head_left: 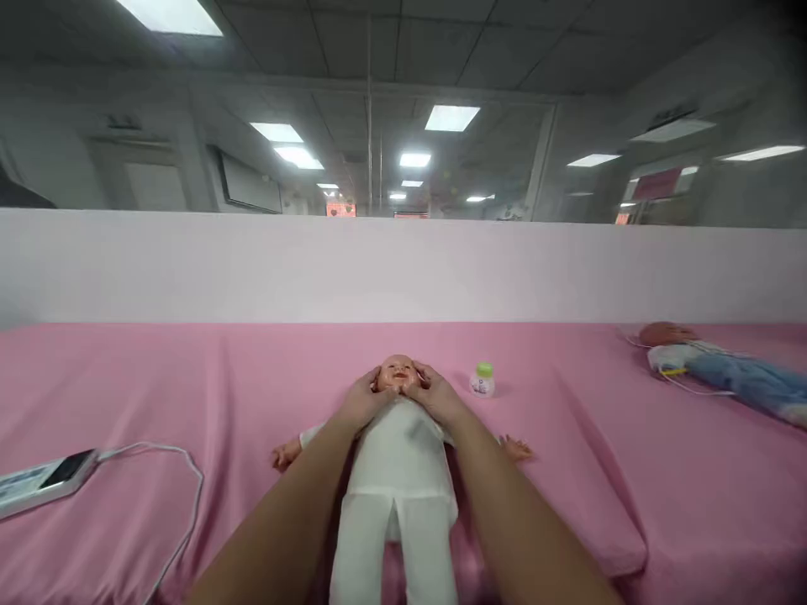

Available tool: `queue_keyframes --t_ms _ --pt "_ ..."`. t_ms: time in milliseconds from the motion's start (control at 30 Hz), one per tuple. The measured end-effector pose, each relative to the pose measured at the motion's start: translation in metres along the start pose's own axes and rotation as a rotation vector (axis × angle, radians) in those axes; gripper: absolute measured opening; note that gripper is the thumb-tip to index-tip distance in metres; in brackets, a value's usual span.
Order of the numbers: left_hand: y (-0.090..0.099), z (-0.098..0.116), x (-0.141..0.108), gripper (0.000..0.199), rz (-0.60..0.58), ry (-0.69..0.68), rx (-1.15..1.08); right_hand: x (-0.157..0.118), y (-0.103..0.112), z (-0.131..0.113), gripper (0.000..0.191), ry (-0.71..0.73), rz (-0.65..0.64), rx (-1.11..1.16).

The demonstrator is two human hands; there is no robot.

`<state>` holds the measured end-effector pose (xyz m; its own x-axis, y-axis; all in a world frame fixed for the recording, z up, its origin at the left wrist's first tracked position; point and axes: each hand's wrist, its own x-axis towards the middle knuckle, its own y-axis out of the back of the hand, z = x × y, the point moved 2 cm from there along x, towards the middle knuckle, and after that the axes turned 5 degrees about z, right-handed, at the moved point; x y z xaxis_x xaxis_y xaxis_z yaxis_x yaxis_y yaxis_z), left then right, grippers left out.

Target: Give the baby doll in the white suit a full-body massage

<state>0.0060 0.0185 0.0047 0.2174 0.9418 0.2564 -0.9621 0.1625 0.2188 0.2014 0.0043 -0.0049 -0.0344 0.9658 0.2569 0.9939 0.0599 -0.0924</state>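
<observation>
A baby doll [400, 454] in white clothes lies on its back on a pink sheet, its head at the far end and its arms spread out. My left hand [366, 399] is against the left side of the doll's head, and my right hand [438, 393] is against the right side. The thumbs of both hands lie near the doll's chin and cheeks, with the face showing between them. Both hands are curved round the head, and the fingertips behind it are partly hidden. My forearms pass over the doll's arms.
A small bottle with a green cap [482, 381] stands right of the doll's head. A white device [47, 481] with a cable lies at left. Another doll [744, 370] in blue lies at far right. A low white wall [403, 269] rises behind the pink sheet [252, 386].
</observation>
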Motion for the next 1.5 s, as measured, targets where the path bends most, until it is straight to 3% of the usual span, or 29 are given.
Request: queue_keyframes --t_ms 200,400,667,767,933,1133,1500 --pt "-0.001 -0.005 0.004 0.078 0.103 0.01 0.065 0.007 0.003 0.011 0.089 -0.001 0.092 -0.125" --pt "0.001 -0.015 0.008 0.083 0.078 0.012 0.009 0.008 0.007 0.012 0.097 -0.013 0.06 -0.059" --pt "0.001 -0.02 0.011 0.085 0.062 0.067 -0.106 0.013 0.012 0.018 0.081 0.001 -0.02 0.049" --pt "0.001 -0.015 0.008 0.082 0.067 0.051 -0.066 0.011 0.011 0.015 0.081 -0.002 0.018 0.009" --pt "-0.002 -0.008 0.005 0.077 0.059 -0.003 -0.019 0.003 0.005 0.005 0.098 -0.003 0.082 -0.108" --pt "-0.001 -0.014 0.009 0.076 0.099 -0.018 0.048 0.003 0.003 0.006 0.101 -0.03 0.119 -0.106" --pt "0.0 -0.029 0.014 0.082 0.053 0.034 -0.189 0.005 0.01 0.007 0.089 -0.006 -0.014 0.04"
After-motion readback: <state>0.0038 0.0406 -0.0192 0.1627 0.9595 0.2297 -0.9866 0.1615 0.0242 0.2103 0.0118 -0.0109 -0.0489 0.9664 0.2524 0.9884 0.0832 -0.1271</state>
